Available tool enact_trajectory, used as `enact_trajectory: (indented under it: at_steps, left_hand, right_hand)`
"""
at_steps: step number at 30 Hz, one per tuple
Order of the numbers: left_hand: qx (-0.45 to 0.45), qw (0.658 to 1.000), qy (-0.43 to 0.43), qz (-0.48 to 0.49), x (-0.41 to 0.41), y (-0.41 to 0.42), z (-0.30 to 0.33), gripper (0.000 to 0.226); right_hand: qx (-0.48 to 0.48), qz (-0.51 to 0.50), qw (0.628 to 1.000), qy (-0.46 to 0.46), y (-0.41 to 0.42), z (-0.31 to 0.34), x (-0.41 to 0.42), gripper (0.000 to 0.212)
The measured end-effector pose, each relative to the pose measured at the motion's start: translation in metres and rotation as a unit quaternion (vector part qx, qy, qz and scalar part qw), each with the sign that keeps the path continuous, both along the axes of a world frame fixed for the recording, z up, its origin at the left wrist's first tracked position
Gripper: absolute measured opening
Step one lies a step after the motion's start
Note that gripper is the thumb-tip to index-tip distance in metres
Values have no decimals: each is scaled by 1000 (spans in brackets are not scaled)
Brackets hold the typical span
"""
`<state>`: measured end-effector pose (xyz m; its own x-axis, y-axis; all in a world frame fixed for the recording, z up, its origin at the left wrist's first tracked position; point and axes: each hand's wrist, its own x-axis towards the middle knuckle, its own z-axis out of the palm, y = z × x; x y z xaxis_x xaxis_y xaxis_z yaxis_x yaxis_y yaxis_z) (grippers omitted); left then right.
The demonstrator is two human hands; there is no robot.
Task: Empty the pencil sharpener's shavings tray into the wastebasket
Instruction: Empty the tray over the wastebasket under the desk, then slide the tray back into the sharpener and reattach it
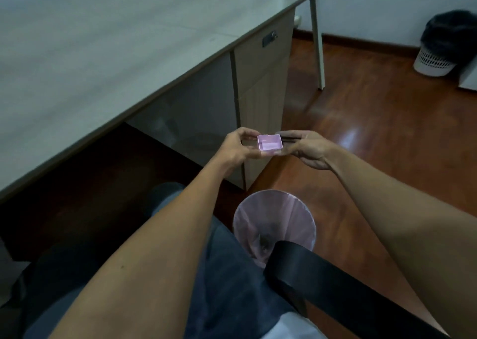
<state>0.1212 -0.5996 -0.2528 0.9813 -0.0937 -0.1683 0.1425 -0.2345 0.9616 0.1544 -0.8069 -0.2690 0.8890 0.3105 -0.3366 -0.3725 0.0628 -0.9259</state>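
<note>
Above the wastebasket (274,225), pink tray (270,142) upright between both hands.

One pink tray (270,144), two hands beside it, two wastebaskets: one pink-lined (274,223) below the tray, one black-bagged (438,52) far right of it.

Dim, soft picture; glare patches on the floor (361,132), deep shadow under the desk (103,54), wide-angle bend at edges.
</note>
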Motion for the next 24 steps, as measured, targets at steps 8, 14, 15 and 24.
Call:
enact_trajectory:
  at_steps: [8, 14, 15, 24]
  left_hand:
    - [56, 993, -105, -12, 17, 8, 93, 62]
    - [85, 978, -189, -2, 25, 23, 157, 62]
    - [79, 977, -197, 8, 25, 28, 166, 62]
    - [47, 972, -215, 86, 10, 108, 236, 65]
  right_hand:
    - [22, 10, 996, -84, 1, 95, 17, 82]
    - [51, 16, 986, -157, 14, 163, 23, 61]
    - [54, 21, 984, -170, 19, 172, 23, 59]
    - [72, 108, 966, -224, 108, 247, 46, 59]
